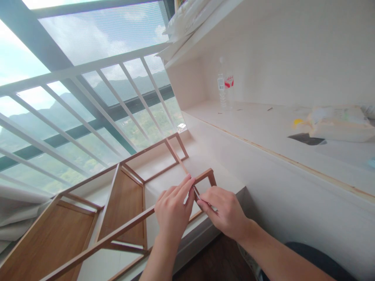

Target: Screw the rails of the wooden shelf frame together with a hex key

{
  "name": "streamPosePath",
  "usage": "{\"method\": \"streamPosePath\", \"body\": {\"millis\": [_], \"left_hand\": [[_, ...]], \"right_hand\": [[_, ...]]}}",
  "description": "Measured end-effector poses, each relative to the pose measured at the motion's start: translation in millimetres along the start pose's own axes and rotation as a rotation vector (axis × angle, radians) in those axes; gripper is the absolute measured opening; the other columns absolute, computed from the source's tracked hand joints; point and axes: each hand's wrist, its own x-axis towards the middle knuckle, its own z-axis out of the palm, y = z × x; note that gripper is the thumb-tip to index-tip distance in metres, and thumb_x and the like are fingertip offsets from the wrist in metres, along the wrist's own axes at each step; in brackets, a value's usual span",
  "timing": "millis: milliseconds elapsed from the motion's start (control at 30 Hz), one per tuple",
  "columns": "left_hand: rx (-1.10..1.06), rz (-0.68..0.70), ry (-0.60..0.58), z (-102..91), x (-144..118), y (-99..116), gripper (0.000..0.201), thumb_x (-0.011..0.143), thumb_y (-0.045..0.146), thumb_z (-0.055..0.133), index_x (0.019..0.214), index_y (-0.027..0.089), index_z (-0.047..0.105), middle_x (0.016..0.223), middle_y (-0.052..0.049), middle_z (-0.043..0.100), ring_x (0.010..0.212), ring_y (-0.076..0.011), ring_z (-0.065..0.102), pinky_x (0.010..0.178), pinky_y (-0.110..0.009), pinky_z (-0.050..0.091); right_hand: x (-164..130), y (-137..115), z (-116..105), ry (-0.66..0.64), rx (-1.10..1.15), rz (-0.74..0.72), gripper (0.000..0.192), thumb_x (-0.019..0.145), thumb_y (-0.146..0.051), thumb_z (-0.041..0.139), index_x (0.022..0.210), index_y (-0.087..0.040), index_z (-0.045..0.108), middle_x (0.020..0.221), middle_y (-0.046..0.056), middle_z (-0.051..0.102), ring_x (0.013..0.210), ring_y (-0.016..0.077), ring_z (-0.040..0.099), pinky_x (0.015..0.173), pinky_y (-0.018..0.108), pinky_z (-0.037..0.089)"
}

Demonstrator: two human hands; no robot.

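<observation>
Brown wooden shelf frame (123,195) lying on its side across the white window ledge (216,171), near centre. Left hand (172,210) and right hand (224,212) pinch a small part, too small to identify, at its near rail. Clear plastic water bottle (225,91) stands far right.

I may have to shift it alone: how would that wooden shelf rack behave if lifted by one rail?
The wooden rack is probably light, being thin rails and panels. It is long and open, so it may twist or swing. Both hands, left and right, pinch one rail.
</observation>
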Motion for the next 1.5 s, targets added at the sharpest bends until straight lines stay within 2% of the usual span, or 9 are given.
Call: {"method": "streamPosePath", "body": {"millis": [533, 900, 1100, 1500], "left_hand": [[-0.002, 0.000, 0.001, 0.1, -1.0, -0.2, 0.027, 0.094, 0.022, 0.065, 0.118, 0.031, 0.072, 0.119, 0.006, 0.076, 0.081, -0.0139, 0.074, 0.072, -0.032, 0.049], [-0.011, -0.023, -0.003, 1.4, -1.7, 0.3, 0.026, 0.094, 0.023, 0.065, 0.117, 0.032, 0.072, 0.119, 0.007, 0.076, 0.082, -0.0139, 0.074, 0.073, -0.032, 0.049], [0.005, -0.018, 0.004, 0.6, -2.0, 0.2, 0.026, 0.093, 0.023, 0.065, 0.116, 0.032, 0.073, 0.119, 0.007, 0.076, 0.082, -0.0138, 0.074, 0.073, -0.032, 0.049], [0.010, -0.021, 0.013, 1.5, 0.1, 0.9, 0.028, 0.093, 0.022, 0.064, 0.118, 0.032, 0.073, 0.118, 0.005, 0.076, 0.081, -0.0159, 0.074, 0.073, -0.032, 0.049]], "right_hand": [[-1.0, -2.1, -5.5, -0.036, 0.009, 0.019, 0.018, 0.101, -0.017, 0.051, 0.085, -0.019, 0.060, 0.077, 0.004, 0.058, 0.075, 0.0178, 0.051, 0.071, 0.031, 0.040], [2.3, -8.3, -9.8, -0.109, -0.035, 0.043, 0.025, 0.102, -0.016, 0.047, 0.078, -0.020, 0.054, 0.074, 0.003, 0.056, 0.074, 0.0177, 0.048, 0.068, 0.031, 0.035], [2.5, -5.5, -8.6, -0.126, 0.022, 0.069, 0.024, 0.103, -0.020, 0.048, 0.080, -0.020, 0.055, 0.076, 0.002, 0.057, 0.076, 0.0172, 0.050, 0.070, 0.030, 0.036], [0.7, -3.2, -4.6, -0.086, 0.248, 0.236, 0.031, 0.103, -0.031, 0.052, 0.074, -0.020, 0.054, 0.072, 0.000, 0.054, 0.070, 0.0140, 0.050, 0.067, 0.028, 0.036]]}}
